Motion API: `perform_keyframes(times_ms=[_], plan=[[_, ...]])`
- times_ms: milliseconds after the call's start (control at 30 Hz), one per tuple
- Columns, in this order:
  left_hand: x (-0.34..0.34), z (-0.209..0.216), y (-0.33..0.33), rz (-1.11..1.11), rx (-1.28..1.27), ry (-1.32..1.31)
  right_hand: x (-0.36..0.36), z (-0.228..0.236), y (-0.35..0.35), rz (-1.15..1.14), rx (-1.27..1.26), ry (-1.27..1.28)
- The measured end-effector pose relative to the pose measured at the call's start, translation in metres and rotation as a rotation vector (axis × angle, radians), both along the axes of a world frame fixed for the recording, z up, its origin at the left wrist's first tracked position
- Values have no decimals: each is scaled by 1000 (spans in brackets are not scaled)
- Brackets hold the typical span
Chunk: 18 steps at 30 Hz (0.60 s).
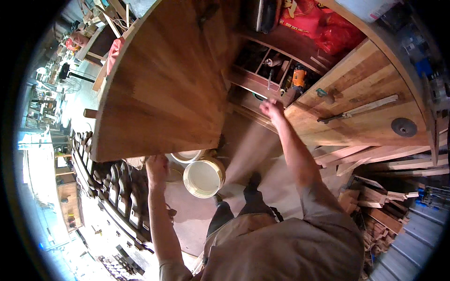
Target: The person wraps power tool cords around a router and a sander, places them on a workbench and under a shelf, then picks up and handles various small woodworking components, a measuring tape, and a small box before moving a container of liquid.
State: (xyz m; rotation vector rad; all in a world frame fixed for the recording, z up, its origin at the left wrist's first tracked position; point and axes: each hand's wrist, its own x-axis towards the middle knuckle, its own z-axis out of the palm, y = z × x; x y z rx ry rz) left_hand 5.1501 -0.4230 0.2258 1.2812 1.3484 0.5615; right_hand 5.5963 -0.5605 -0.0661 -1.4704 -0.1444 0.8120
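A large wooden cabinet door [164, 89] stands swung out at the left. At its near edge is my left hand [157, 169], fingers curled against the wood and partly hidden. My right hand [272, 108] is closed in front of the open cabinet, by the front of a wooden drawer [255, 84]; whatever its fingers hold is too small to make out. Dividers split the drawer, and an orange power tool [298, 77] lies at its right side. Above it, red plastic bags [323, 28] fill a shelf.
The right-hand door [361, 98] carries a wrench [333, 118] and a grinding disc [404, 127]. White buckets [205, 179] stand on the floor by my feet. Wood offcuts [375, 206] are heaped at the right. Dark shaped parts [117, 192] lie in rows at the left.
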Motion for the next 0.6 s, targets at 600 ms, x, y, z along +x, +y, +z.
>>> perform_keyframes(times_ms=[600], plan=[[363,-16,-105,-614,91,-127,-242,38,-347,137,-507,364]])
